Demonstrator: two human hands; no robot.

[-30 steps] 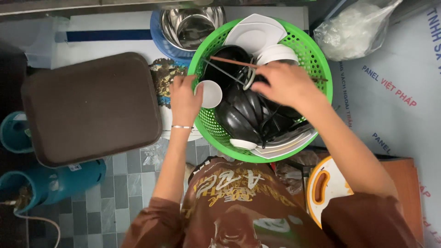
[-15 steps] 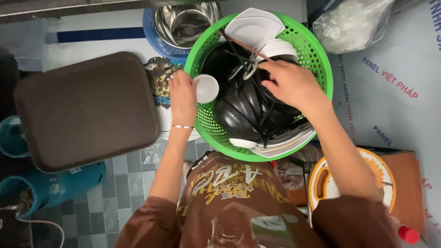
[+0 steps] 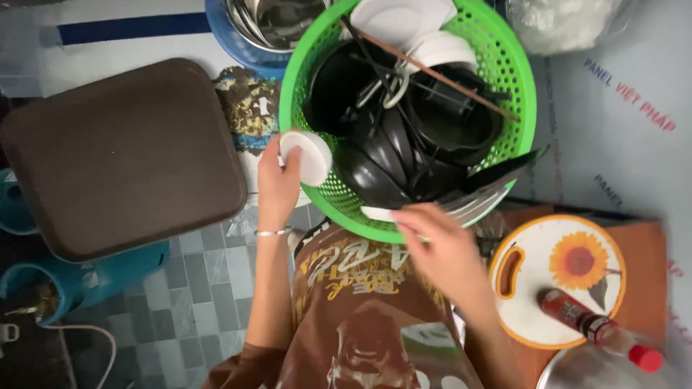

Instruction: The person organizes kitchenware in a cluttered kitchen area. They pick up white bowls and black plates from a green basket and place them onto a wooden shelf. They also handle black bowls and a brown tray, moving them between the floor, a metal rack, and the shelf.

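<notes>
A round green plastic basket [image 3: 520, 86] holds several black bowls [image 3: 375, 162], white plates [image 3: 404, 18], a white bowl and long chopsticks [image 3: 440, 72]. My left hand [image 3: 277, 184] grips a small white round dish [image 3: 308, 155] against the outside of the basket's left wall. My right hand [image 3: 440, 245] is blurred at the basket's near rim. Its fingers point left above the edge of a white dish [image 3: 378, 213], and nothing shows in it.
A dark brown tray [image 3: 115, 155] lies to the left, above a teal gas cylinder [image 3: 72, 281]. A steel bowl in a blue basin [image 3: 263, 21] sits behind the basket. At the right are a sunflower cutting board [image 3: 569, 266], a red-capped bottle [image 3: 598, 328] and a plastic bag [image 3: 569, 21].
My right hand has pulled out of the basket's middle, back to its near rim. My left hand keeps the small white dish at the basket's left side.
</notes>
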